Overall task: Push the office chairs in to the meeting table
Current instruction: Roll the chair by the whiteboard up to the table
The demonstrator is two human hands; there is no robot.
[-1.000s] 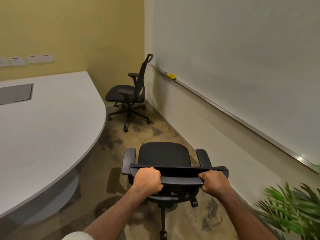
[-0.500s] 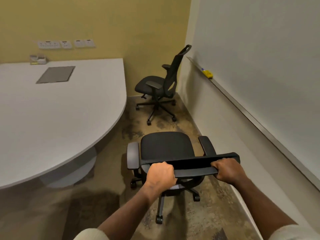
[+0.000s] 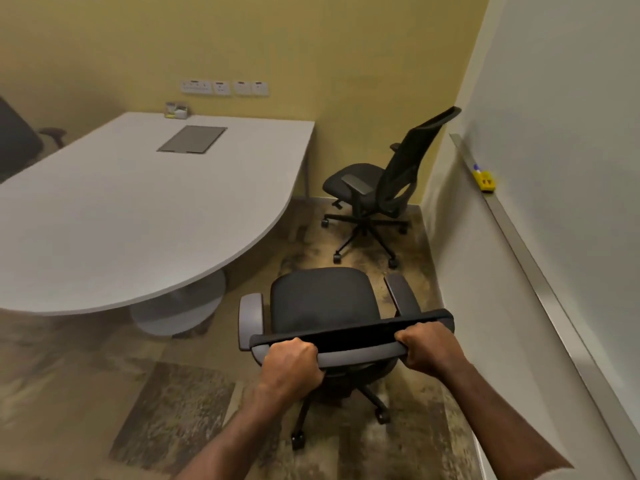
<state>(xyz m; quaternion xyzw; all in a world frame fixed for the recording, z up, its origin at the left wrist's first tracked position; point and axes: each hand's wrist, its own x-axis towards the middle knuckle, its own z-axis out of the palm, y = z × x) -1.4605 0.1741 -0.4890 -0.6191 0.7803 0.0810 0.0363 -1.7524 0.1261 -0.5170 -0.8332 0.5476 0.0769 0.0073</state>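
A black office chair (image 3: 322, 303) with grey armrests stands right in front of me, its seat facing away. My left hand (image 3: 291, 363) grips the left end of its backrest top, and my right hand (image 3: 427, 348) grips the right end. The white meeting table (image 3: 131, 209) with a curved edge lies to the left, a gap of floor between it and this chair. A second black chair (image 3: 374, 188) with a mesh back stands in the far corner, apart from the table. Part of a third chair (image 3: 17, 143) shows at the far left behind the table.
A whiteboard with a metal tray (image 3: 526, 258) runs along the right wall, holding a yellow eraser (image 3: 486, 181). The table's round pedestal base (image 3: 176, 313) sits on the carpet near the chair. A grey cable hatch (image 3: 192, 138) and a small box (image 3: 176, 110) are on the tabletop.
My view has swung left, bringing more of the table and its pedestal into sight. The chair in my hands has turned with me; the plant at lower right has left the frame.
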